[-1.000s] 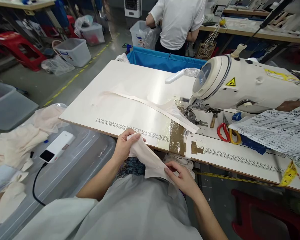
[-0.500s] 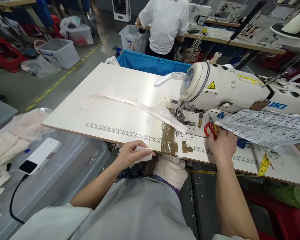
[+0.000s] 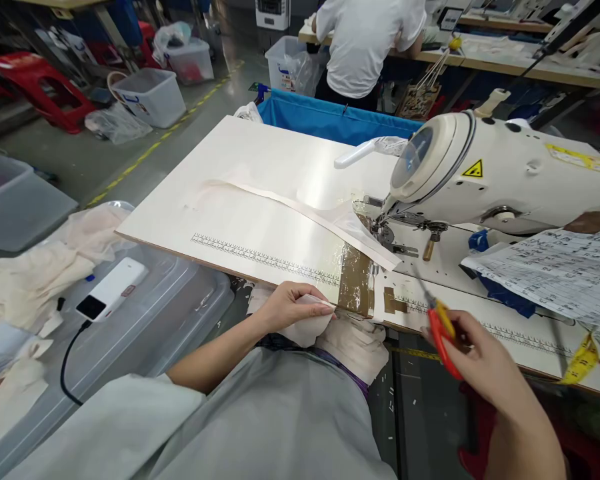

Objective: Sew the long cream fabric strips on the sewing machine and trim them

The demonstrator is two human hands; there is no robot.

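My left hand [image 3: 300,308] pinches a pale piece of fabric [image 3: 307,330] at the front edge of the sewing table [image 3: 275,220]. Red and yellow scissors [image 3: 443,333] are in my right hand [image 3: 480,357], blurred by motion, with the blades pointing up and away from me over the table edge. On the tabletop a long pale fabric strip [image 3: 300,212] runs to the needle area of the sewing machine [image 3: 440,170]. More cream fabric [image 3: 355,347] lies bunched in my lap, below the edge.
Handwritten sheets [image 3: 555,267] lie at the right, near a yellow tape measure [image 3: 583,360]. On the left, a clear plastic bin [image 3: 180,313] carries a white power bank [image 3: 113,290] and cream fabric. Behind the table are a blue cloth bin [image 3: 330,117] and a seated person [image 3: 365,47].
My right hand has lifted the scissors off the table beside the machine and brought them toward me. My left hand keeps its pinch on the fabric. The whole view has shifted.
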